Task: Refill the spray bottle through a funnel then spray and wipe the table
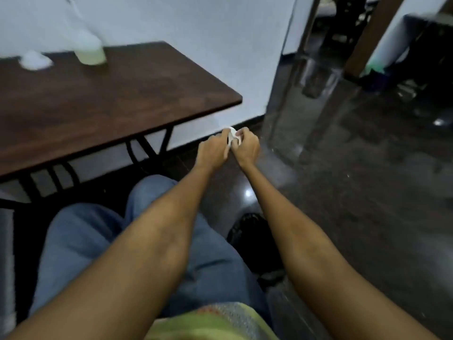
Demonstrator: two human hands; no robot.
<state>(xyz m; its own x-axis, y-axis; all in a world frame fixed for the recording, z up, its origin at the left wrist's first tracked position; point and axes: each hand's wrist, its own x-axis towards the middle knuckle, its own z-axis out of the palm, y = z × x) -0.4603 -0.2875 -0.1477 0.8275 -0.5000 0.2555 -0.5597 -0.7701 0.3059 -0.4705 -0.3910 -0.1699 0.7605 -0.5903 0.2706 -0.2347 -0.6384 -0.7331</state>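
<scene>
While both hands, left hand (212,150) and right hand (247,147), pinch one small white wad (232,136) together off the table's (117,94) right edge, spray bottle (89,49) stands upright far left, long axis vertical, nozzle direction blurred. Pale liquid low inside; refill looks unfinished or barely done, wiping left. White lump (35,60) beside it.

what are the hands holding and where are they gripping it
Both the left hand and the right hand pinch a small white crumpled thing, likely a tissue or cloth, left at its left edge, right at its right, out beyond the table.
</scene>
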